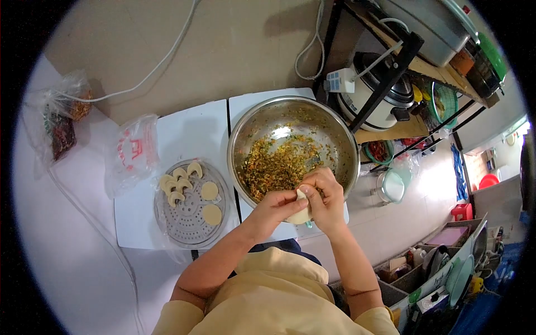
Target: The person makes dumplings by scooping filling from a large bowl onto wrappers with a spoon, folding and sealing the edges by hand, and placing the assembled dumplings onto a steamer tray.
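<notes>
Along a beige wall (223, 50), a white desk (190, 134) is shown, with a dark seam between its two panels. On the right panel a large steel bowl (233, 159) is set close to the body, seemingly so that it can be reached by both hands. On the left panel a round grey tray (171, 219), pierced with holes, is laid, apparently so that small pieces are kept within reach. Inside the bowl, chopped filling (271, 164) is gathered towards the near left. A plastic bag (133, 151) with red print is left beside the tray. The left hand (281, 205) and right hand (324, 196) are held together over the bowl's near rim, perhaps so that dropped bits are caught. Between them one pale piece of dough (301, 215) is pinched, the fingers of both hands closed on its upper part; its inside cannot be seen. On the tray, about six folded crescents (183, 183), some touching, are grouped at the upper left, and two flat rounds (212, 214) are placed at the right.
</notes>
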Motion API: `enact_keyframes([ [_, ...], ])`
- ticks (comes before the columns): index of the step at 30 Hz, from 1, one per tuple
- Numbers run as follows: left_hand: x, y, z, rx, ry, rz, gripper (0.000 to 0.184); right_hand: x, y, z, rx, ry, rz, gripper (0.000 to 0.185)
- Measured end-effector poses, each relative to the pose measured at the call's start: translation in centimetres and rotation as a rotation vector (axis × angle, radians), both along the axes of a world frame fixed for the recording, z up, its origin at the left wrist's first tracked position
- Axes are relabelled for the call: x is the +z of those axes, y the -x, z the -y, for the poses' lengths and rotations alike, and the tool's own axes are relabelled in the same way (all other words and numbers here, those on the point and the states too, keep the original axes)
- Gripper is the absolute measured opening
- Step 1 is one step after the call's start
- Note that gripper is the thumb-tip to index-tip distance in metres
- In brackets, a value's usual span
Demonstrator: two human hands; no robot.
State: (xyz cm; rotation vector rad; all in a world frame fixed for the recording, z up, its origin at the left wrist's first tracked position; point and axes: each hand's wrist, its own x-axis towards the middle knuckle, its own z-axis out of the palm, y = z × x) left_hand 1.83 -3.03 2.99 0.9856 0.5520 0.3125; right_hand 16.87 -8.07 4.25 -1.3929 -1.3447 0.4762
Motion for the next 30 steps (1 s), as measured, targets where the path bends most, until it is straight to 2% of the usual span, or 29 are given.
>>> enact_keyframes([
  [7,1.3,0.2,-0.3,-0.006,-0.006,-0.004,0.024,0.7,-0.3,-0.1,0.111,0.013,-0.122,0.004],
  [9,1.1,0.3,-0.4,-0.017,0.002,-0.01,0.024,0.6,-0.6,0.0,0.099,0.062,0.089,0.012],
  [13,1.0,0.6,-0.2,-0.022,-0.017,-0.028,0.024,0.4,-0.3,0.2,0.087,0.035,0.19,0.016],
  [15,0.7,0.8,-0.4,-0.033,-0.041,-0.052,0.023,0.4,-0.4,0.2,0.169,0.087,-0.012,0.013],
  [16,0.5,0.9,-0.5,-0.044,-0.063,-0.078,0.022,0.6,-0.2,0.3,0.17,0.086,-0.011,0.013],
  [18,0.6,0.7,-0.3,-0.005,-0.052,-0.051,0.022,1.2,0.8,0.7,0.089,0.286,-0.908,0.015],
  [21,0.4,0.9,-0.4,0.023,-0.034,-0.003,0.022,0.4,1.0,0.9,0.144,0.2,-0.956,0.014],
  [22,0.4,0.9,-0.5,0.009,-0.026,0.018,0.022,0.0,1.2,0.9,0.144,0.2,-0.956,0.014],
  [25,0.5,0.6,0.0,0.013,-0.068,0.032,0.025,-0.4,1.8,1.2,0.124,0.138,-0.678,0.01],
  [26,0.7,0.6,0.1,0.01,-0.068,0.033,0.025,-0.4,1.7,1.2,0.121,0.137,-0.678,0.01],
  [28,1.2,0.7,0.4,-0.018,-0.061,0.036,0.029,-0.5,1.5,1.4,0.051,0.126,-0.217,0.011],
  [30,1.0,0.7,0.5,-0.006,-0.081,0.04,0.03,-0.5,1.4,1.2,0.09,0.088,-0.215,0.013],
])
